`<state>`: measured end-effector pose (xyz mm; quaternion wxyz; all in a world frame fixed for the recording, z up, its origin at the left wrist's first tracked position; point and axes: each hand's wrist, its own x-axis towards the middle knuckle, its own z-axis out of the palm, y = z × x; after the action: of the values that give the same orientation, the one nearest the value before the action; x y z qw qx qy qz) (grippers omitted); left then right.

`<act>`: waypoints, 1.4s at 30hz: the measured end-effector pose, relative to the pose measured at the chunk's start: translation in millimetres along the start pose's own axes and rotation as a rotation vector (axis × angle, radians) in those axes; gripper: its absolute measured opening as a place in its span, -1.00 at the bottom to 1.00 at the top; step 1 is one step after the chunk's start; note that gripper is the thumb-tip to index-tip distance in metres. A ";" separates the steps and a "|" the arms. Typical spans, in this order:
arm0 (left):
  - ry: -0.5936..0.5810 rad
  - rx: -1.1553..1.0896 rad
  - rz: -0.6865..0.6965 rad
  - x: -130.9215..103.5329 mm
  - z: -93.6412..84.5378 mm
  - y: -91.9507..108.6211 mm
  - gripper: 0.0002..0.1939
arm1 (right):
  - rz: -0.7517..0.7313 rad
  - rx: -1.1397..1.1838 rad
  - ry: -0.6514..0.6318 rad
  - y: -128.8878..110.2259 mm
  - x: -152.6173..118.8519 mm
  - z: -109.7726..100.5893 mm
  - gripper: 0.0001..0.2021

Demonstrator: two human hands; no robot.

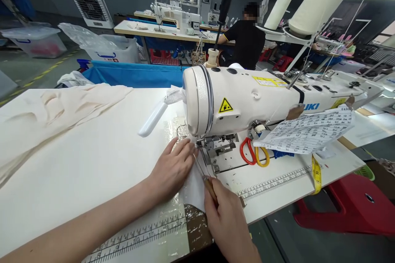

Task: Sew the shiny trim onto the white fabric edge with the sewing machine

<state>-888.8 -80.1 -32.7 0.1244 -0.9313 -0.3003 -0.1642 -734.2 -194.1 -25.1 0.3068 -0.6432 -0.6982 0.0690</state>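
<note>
My left hand [173, 167] lies with its fingers flat on a piece of white fabric [194, 188], close beside the needle area of a white sewing machine [237, 94]. Gripped in my right hand [226, 218] is an awl [210, 189] with a wooden handle. Its thin metal shaft points up toward the presser foot and the fingers of my left hand. The fabric runs down between both hands toward the table's front edge. My left fingertips partly hide the spot under the needle.
Red-and-yellow-handled scissors [248, 152], a printed sheet [308, 131] and a tape measure [316, 174] are at the machine's right. Cream fabric [58, 111] covers the table's far left. A red stool [354, 205] stands at right. A person [245, 43] sits at another station behind.
</note>
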 end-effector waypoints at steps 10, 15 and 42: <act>0.014 -0.158 0.023 -8.7 -3.9 27.9 -0.56 | -0.041 -0.046 0.031 3.6 -19.7 -1.1 -0.66; -0.022 -0.134 0.008 -8.9 -2.2 26.6 -0.56 | -0.009 0.008 -0.040 20.1 -38.8 -15.6 -0.69; -0.089 -0.109 0.035 -12.7 -8.3 32.8 -0.53 | 0.360 0.322 0.022 44.4 -53.8 -25.6 -0.64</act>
<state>-880.7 -115.3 -34.3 0.0630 -0.9482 -0.2798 -0.1366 -683.9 -245.1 -44.6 0.3957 -0.7009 -0.5487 0.2261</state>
